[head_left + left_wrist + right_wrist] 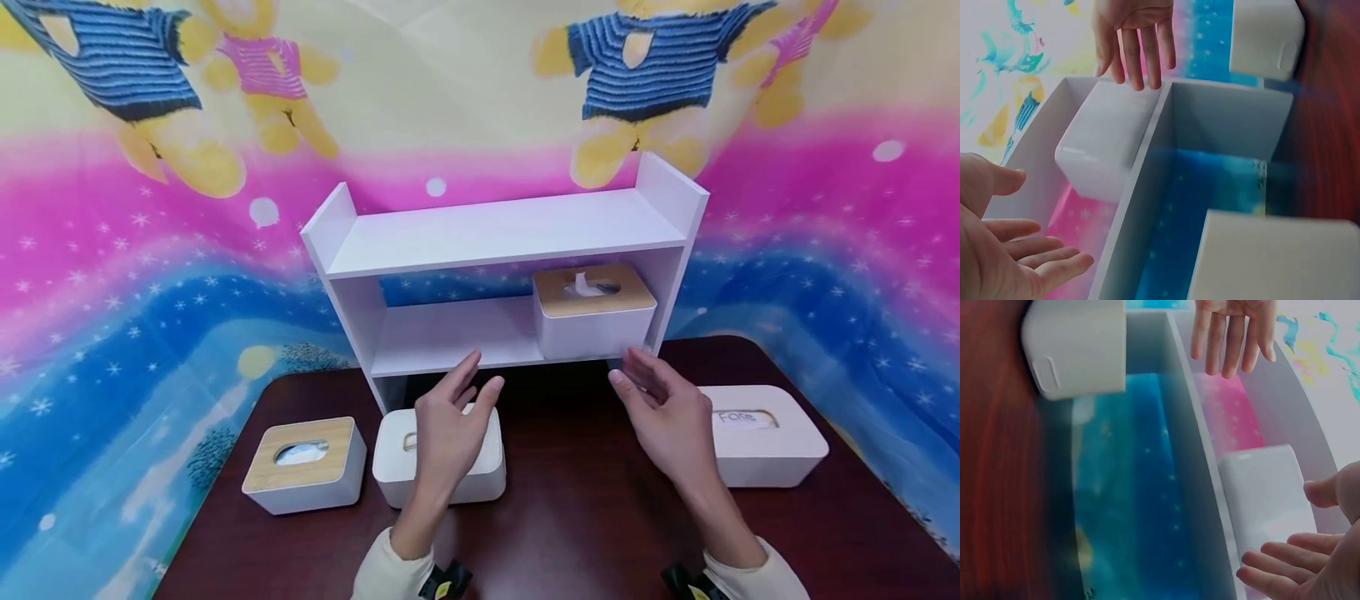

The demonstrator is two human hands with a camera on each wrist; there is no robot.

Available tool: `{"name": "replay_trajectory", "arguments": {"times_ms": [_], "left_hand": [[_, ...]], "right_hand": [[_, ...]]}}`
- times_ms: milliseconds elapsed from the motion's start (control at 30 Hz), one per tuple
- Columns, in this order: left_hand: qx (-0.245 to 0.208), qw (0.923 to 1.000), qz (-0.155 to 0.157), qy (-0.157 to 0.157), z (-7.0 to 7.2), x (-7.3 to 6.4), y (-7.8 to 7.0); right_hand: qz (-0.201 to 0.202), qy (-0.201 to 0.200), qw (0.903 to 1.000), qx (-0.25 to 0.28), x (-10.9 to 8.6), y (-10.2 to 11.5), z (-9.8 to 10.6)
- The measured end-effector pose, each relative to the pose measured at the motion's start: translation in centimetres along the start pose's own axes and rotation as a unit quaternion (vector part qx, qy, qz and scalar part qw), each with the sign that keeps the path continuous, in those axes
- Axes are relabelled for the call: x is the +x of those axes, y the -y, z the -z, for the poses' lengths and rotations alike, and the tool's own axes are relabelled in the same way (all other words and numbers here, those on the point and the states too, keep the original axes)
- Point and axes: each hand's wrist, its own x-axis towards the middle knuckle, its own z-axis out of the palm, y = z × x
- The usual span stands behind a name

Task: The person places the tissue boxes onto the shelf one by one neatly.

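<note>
With left hand (452, 429) and right hand (672, 417) well apart, fingers loosely extended and clasping nothing, best to approach the wood-topped tissue box (595, 313) evenly from both sides. Seated on the lower tier (457, 329) of the white rack (487, 237), just beside the right side panel (670, 285). Probably wise to press low on the white walls, minding knuckles against the panel.

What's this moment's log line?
left hand: empty | right hand: empty, near tissue box | tissue box: lower shelf, right end | table: three more boxes
</note>
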Motion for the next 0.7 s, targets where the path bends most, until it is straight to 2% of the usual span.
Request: {"name": "replay_trajectory", "arguments": {"times_ms": [200, 433, 700], "left_hand": [[0.047, 0.9988, 0.008, 0.013, 2.9, -1.0, 1.1], [0.12, 0.9926, 0.016, 0.012, 6.0, -1.8, 2.7], [0.199, 0.9777, 0.058, 0.035, 8.6, -2.4, 3.6]], "right_hand": [[0.008, 0.045, 0.9987, -0.024, -0.8, 0.1, -1.4], [0.005, 0.095, 0.995, -0.03, -1.5, 0.0, -2.7], [0.031, 0.12, 0.9912, -0.047, -2.4, -0.3, -4.3]]}}
